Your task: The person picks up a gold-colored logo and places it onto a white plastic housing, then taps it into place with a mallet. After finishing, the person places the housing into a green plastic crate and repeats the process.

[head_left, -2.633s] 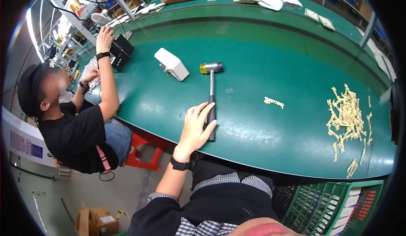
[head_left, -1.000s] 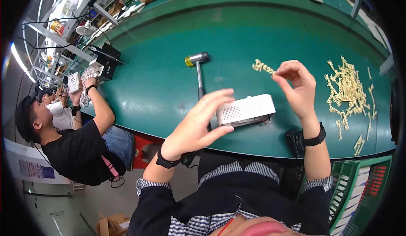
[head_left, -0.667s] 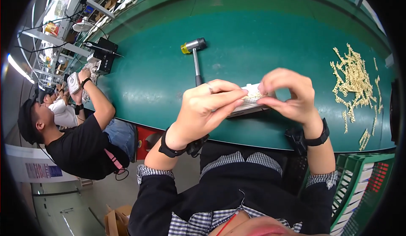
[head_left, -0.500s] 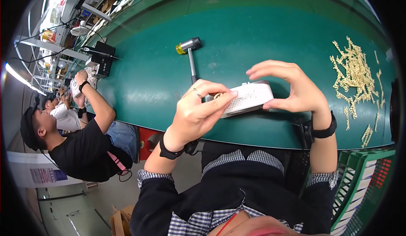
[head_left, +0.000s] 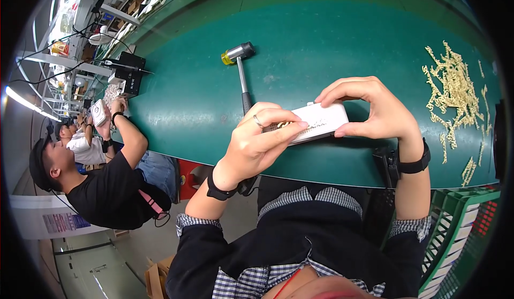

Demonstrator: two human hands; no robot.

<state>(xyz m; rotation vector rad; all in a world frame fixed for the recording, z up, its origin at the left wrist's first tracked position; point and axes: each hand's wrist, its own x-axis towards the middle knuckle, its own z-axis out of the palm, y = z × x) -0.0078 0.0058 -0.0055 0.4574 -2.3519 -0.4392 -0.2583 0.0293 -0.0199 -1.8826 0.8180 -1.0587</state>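
Observation:
A white case with a perforated top [head_left: 327, 120], probably a small speaker, is held just in front of me by the near edge of the bench. My right hand [head_left: 369, 109] grips its right end, the fingertips on the far side and the thumb on the near side. My left hand [head_left: 262, 138] covers the left part of the case, thumb and index finger drawn together over the top. Between them shows a small gold lettering piece [head_left: 284, 124]; how far they grip it is partly hidden. Beyond lies a mallet [head_left: 241, 68] with a yellow-and-black head, its handle toward my left hand.
A pile of pale gold lettering pieces [head_left: 452, 90] lies on the green bench [head_left: 332, 42] at right. Green crates [head_left: 450, 240] stand below the right edge. At left, a co-worker [head_left: 101, 192] holds a white case [head_left: 99, 113] beside a black box [head_left: 134, 74].
My right hand has closed in on the case's right end, its fingertips now touching the far edge. The left hand stays over the case. At left, the co-worker's hands have shifted.

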